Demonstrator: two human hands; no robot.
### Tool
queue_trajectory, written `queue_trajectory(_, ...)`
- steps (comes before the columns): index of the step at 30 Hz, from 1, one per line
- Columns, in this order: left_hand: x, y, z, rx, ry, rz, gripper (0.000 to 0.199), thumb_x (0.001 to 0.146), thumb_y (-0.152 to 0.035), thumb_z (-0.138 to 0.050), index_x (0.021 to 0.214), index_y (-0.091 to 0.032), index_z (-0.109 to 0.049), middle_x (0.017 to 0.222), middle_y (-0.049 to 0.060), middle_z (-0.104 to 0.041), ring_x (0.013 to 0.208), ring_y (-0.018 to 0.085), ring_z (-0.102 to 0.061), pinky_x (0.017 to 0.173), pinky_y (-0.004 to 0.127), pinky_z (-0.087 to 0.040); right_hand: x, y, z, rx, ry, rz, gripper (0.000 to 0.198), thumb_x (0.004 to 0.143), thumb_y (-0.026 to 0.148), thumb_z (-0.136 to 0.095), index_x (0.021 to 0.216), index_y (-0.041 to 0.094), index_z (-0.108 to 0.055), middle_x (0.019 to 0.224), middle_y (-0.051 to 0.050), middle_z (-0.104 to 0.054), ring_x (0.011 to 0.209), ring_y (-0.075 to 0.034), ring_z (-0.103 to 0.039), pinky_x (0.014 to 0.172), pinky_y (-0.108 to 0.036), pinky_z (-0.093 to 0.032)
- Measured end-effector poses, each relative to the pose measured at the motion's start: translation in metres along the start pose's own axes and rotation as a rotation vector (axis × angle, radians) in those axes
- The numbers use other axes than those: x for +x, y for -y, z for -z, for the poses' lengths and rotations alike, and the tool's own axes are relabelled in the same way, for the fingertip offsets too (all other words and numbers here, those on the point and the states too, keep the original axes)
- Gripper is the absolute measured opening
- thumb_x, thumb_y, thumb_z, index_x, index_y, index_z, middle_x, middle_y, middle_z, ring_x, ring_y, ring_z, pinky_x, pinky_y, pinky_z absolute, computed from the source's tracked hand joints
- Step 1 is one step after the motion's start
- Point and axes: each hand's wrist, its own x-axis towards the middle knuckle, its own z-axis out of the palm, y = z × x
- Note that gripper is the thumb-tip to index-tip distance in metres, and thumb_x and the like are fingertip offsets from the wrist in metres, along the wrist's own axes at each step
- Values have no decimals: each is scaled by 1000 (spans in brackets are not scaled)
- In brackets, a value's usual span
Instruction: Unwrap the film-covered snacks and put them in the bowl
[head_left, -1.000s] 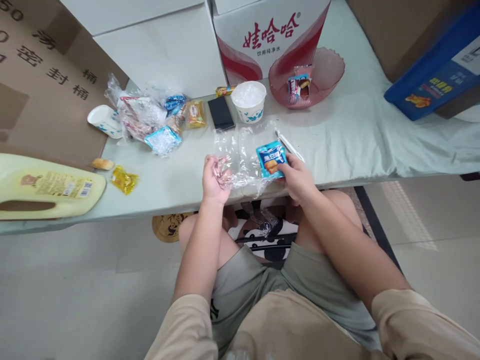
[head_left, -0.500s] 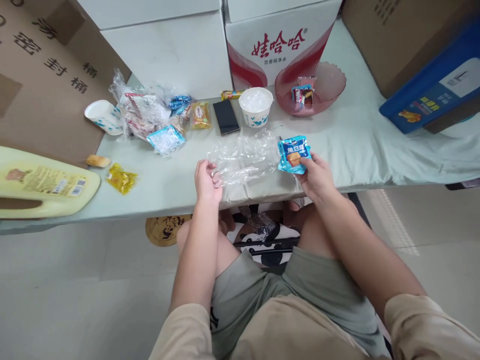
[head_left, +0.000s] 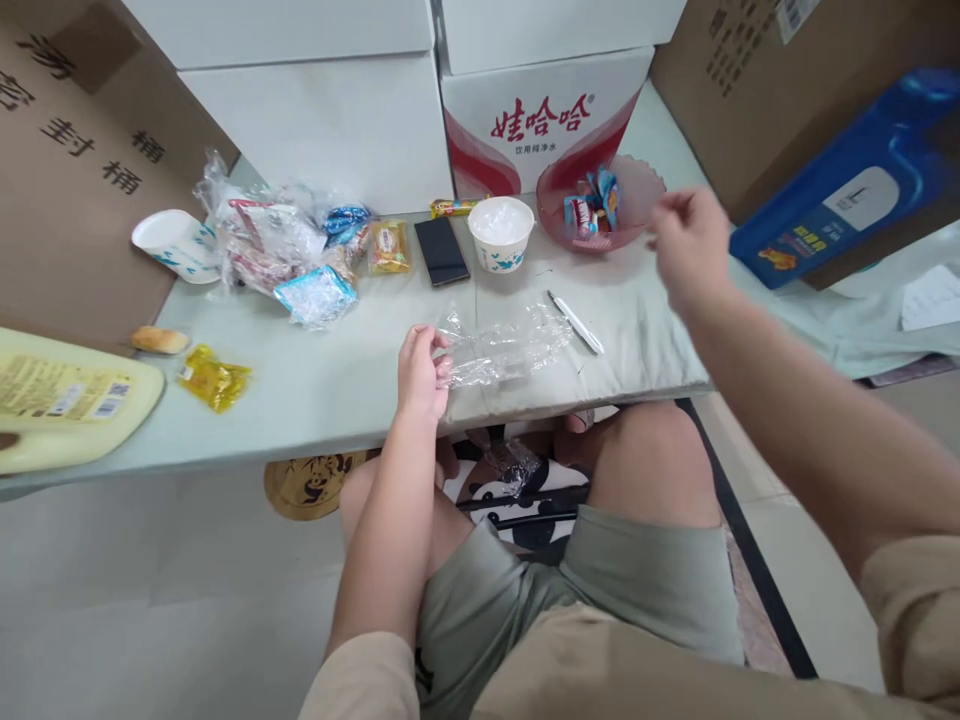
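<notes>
My left hand (head_left: 424,372) is closed on the left end of a crinkled clear plastic bag (head_left: 502,350), which lies spread near the table's front edge. Just right of the pink translucent bowl (head_left: 551,205), my right hand (head_left: 691,245) is raised and slightly blurred. Its fingers are bent, with no object visible between them. Inside the bowl, blue snack packets (head_left: 604,195) rest beside a red-and-blue wrapped snack (head_left: 581,217). A slim white pen-like tool (head_left: 575,322) lies by the bag's right end.
A paper cup (head_left: 501,240), phone (head_left: 441,252), yellow snack packet (head_left: 389,247) and heap of wrapped snacks (head_left: 277,240) stand toward the back. A tipped paper cup (head_left: 176,245), bread piece (head_left: 160,340), yellow wrapper (head_left: 214,378) and pale-yellow jug (head_left: 82,400) are left. White boxes (head_left: 315,130) line the back.
My right hand has moved right and away from me, letting go of the blue packets, which are now in the bowl. The white tool has come into view. My left hand keeps the bag.
</notes>
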Motion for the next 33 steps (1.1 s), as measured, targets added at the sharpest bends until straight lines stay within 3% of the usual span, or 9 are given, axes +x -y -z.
queue_trajectory(3,0,1,0,26,5,-10,25,82,-29,-66,76,-20,-44,70,-6,-51,38,0,-29,35,17,-9,-88,17,-23,44,320,229,23,93,31,-54,111,20,-63,102,-10,-71,95,-24,-69,91,-48,-56)
queue_trajectory(5,1,2,1,49,14,-24,25,82,-30,-66,75,-20,-44,70,-6,-51,38,0,-29,35,16,-9,-134,24,-40,36,584,417,38,85,37,-67,119,21,-65,126,-13,-69,117,-31,-65,102,-52,-52)
queue_trajectory(8,1,3,4,89,-4,-35,25,83,-31,-67,75,-20,-46,69,-6,-52,39,1,-33,35,16,-12,-165,24,-56,-108,747,509,58,86,29,-64,142,20,-54,151,-15,-54,139,-35,-51,116,-59,-41)
queue_trajectory(13,11,2,14,209,-130,-180,25,84,-26,-68,69,-19,-49,66,-5,-49,41,3,-38,37,18,-19,-166,11,-56,-109,660,410,60,91,33,-60,150,23,-49,150,-15,-54,135,-34,-55,110,-55,-47)
queue_trajectory(17,20,5,20,308,-210,-159,18,86,-21,-64,72,-19,-52,69,-5,-49,42,4,-38,38,19,-21,-165,9,-59,-98,609,395,36,93,29,-54,127,23,-68,131,-15,-65,119,-33,-61,102,-55,-51)
queue_trajectory(21,8,6,25,479,-343,-382,17,84,-20,-71,95,-23,-58,99,3,-58,83,13,-61,60,21,-46,-164,11,-64,-158,575,353,28,97,29,-49,104,21,-74,110,-13,-74,104,-32,-65,92,-51,-49)
queue_trajectory(24,-11,7,28,718,-71,-689,30,74,-20,-82,98,-24,-64,117,8,-59,124,24,-53,97,34,-50,-161,13,-65,-167,534,303,30,98,29,-45,100,22,-74,104,-11,-76,101,-30,-67,90,-49,-47)
queue_trajectory(28,-26,20,29,1038,578,-617,22,68,-24,-84,86,-25,-73,112,7,-72,127,33,-58,117,50,-36,-158,13,-62,-104,512,284,30,98,29,-44,98,23,-74,104,-9,-77,105,-29,-68,95,-50,-46)
queue_trajectory(33,-23,32,27,914,458,-478,10,85,-31,-69,86,-25,-76,97,7,-77,97,24,-70,97,40,-50,-157,11,-57,-103,341,237,32,92,21,-46,107,25,-73,108,-8,-77,124,-31,-62,112,-56,-36)
